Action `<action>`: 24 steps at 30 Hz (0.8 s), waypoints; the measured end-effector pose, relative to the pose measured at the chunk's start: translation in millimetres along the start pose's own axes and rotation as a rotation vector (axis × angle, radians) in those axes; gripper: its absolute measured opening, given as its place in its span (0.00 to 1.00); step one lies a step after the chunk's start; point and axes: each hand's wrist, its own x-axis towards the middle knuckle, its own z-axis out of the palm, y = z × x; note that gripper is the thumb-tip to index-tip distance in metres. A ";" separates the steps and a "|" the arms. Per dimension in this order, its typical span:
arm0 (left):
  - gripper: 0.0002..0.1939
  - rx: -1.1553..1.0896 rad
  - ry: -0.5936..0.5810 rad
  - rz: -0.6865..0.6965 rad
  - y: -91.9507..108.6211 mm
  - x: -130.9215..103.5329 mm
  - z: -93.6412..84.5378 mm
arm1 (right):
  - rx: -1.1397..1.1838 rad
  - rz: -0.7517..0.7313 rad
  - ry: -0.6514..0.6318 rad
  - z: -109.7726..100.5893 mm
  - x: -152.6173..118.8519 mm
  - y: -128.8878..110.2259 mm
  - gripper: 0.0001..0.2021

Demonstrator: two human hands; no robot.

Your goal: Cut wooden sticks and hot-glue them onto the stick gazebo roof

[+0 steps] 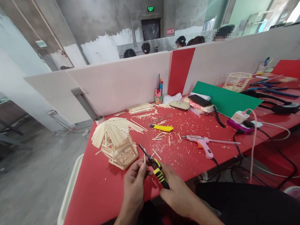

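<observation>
My left hand (pixel 136 178) is closed, pinching a short thin wooden stick (pixel 144 158) upright between thumb and fingers. In my right hand (pixel 174 189) are yellow-and-black-handled pliers (pixel 158 172), their long jaws pointing up and left, close beside the stick. Whether the jaws touch the stick I cannot tell. Just beyond my left hand stands a small pavilion model (pixel 120 150) built of wooden sticks, with a sloping stick roof (pixel 110 130). Short cut sticks (pixel 156 154) and shavings lie around the pliers on the red tabletop (pixel 99 198).
A pink glue gun (pixel 199 143) lies to the right, its cable hanging off the edge. Behind are a yellow utility knife (pixel 162 128), a stick pile (pixel 142 108), a glasses case (pixel 179 105) and a green board (pixel 226 98). A purple power strip (pixel 239 126) trails cords. White partitions (pixel 124 81) stand behind.
</observation>
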 end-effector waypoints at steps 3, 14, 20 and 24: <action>0.13 0.013 -0.005 0.007 -1.1 -0.1 -1.2 | 0.029 0.013 -0.067 -0.9 -0.2 -2.2 0.31; 0.11 0.239 -0.062 0.214 5.6 -10.2 7.6 | 0.249 0.066 -0.068 13.9 -8.1 3.0 0.20; 0.12 0.274 -0.029 0.216 6.8 -8.0 3.0 | 0.245 0.171 0.023 27.9 -6.6 17.7 0.05; 0.12 0.261 0.003 0.218 7.1 -3.6 -2.8 | 0.276 0.274 -0.056 26.7 -6.0 18.7 0.08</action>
